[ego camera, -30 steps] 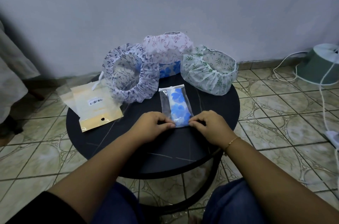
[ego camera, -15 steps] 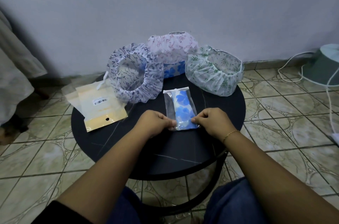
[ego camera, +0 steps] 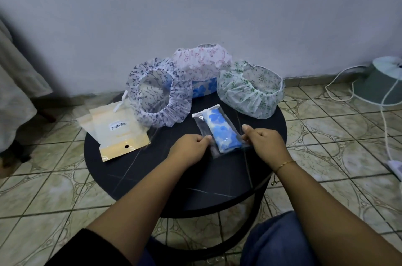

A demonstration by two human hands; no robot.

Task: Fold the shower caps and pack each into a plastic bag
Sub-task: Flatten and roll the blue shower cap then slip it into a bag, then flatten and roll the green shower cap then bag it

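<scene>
Head view: bagged cap (ego camera: 221,133) between pinching hands (ego camera: 226,146).

A: Which setting do I log here?

B: I log a home room. Evidence: patterned floor tiles (ego camera: 339,135), a plain painted wall (ego camera: 195,4), a low round black table (ego camera: 174,189), a pale curtain (ego camera: 15,91) at 9 o'clock, a white cable (ego camera: 386,117) at 3 o'clock.

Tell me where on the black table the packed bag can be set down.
Free: the near strip of the table toward the person, and the patch between the yellow packets and the left hand. Crowded: the far edge, taken by the three open caps, blue-note, pink, green.
</scene>
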